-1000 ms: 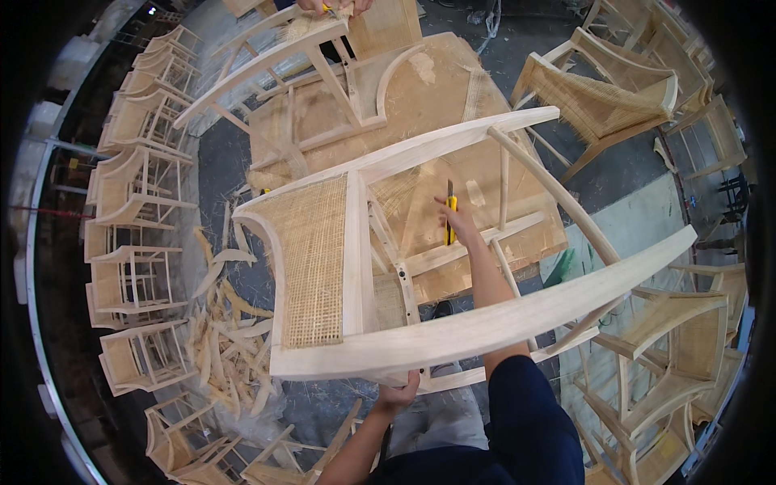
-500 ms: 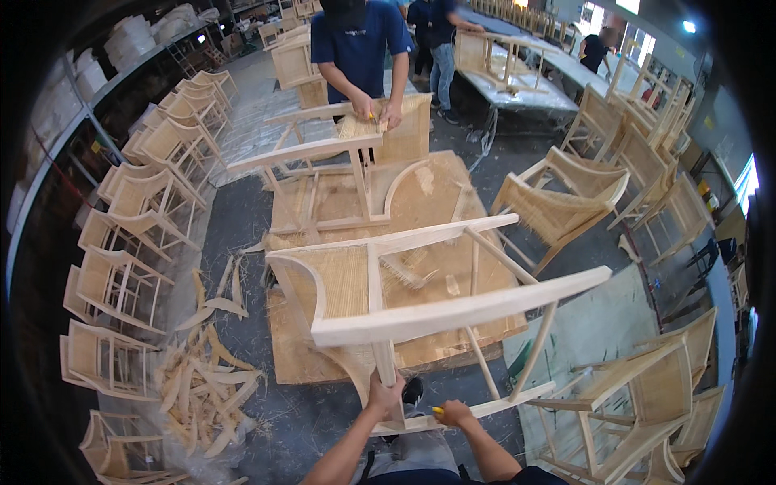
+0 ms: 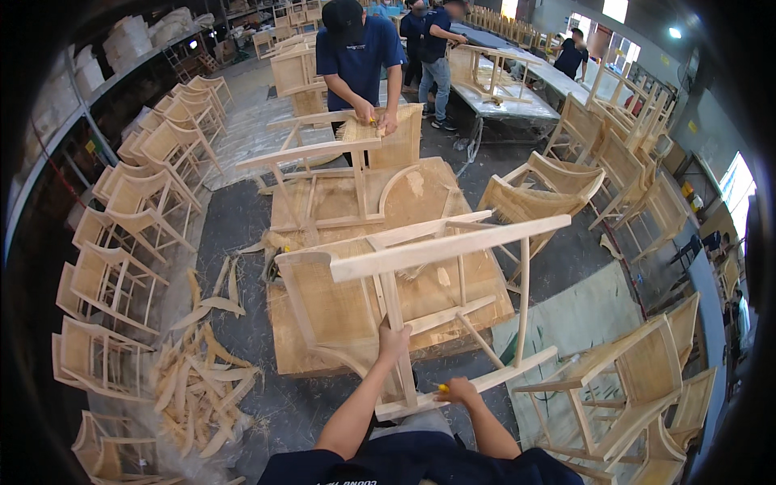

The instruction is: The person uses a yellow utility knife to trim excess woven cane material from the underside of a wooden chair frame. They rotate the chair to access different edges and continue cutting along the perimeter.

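Observation:
A pale wooden chair frame with a woven panel lies tipped on its side, partly over a low wooden worktable. One long leg is raised across the top. My left hand is wrapped round an upright rail between the upper and lower legs. Beside the lower leg, near my body, my right hand is closed on a small yellow-handled tool. The tool's working end is too small to make out, and I cannot tell whether it touches the wood.
Across the worktable a co-worker works on another chair with a yellow tool. Chairs line the left side and stand at the right. Curved offcut strips are heaped on the left floor.
The chair has tilted, its upper long leg rising and swinging away from me. My left hand has moved up with the rail. My right hand has risen slightly, still holding the yellow-handled tool.

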The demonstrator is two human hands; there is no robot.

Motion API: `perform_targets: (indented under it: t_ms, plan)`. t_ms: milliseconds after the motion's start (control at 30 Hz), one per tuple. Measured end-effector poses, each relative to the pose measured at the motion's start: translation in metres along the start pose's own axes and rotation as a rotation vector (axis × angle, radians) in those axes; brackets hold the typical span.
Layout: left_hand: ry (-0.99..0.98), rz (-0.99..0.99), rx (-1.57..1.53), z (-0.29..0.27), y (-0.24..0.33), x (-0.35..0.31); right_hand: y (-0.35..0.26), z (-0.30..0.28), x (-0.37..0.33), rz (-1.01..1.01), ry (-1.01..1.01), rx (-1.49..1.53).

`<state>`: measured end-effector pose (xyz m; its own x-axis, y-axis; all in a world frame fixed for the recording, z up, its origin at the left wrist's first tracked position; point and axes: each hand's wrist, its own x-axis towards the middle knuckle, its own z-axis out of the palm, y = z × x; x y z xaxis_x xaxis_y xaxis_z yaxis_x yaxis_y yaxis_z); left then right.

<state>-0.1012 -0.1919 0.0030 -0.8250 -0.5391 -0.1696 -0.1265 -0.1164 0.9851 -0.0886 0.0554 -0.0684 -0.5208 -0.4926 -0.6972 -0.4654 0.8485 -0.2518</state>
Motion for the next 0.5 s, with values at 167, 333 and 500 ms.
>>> perform_targets:
  t_ms: [167,333,500]
  plan:
    - [-0.073,0.032,0.052,-0.029,0.028,0.026,-0.028,-0.046,0.005,-0.059,-0.035,-0.015]
    - [-0.112,0.143,0.340,-0.062,0.016,-0.010,-0.033,-0.088,0.016,-0.085,0.085,-0.110]
    - [-0.190,0.172,1.111,-0.092,-0.003,-0.046,-0.059,-0.141,0.044,-0.172,0.321,-0.113]
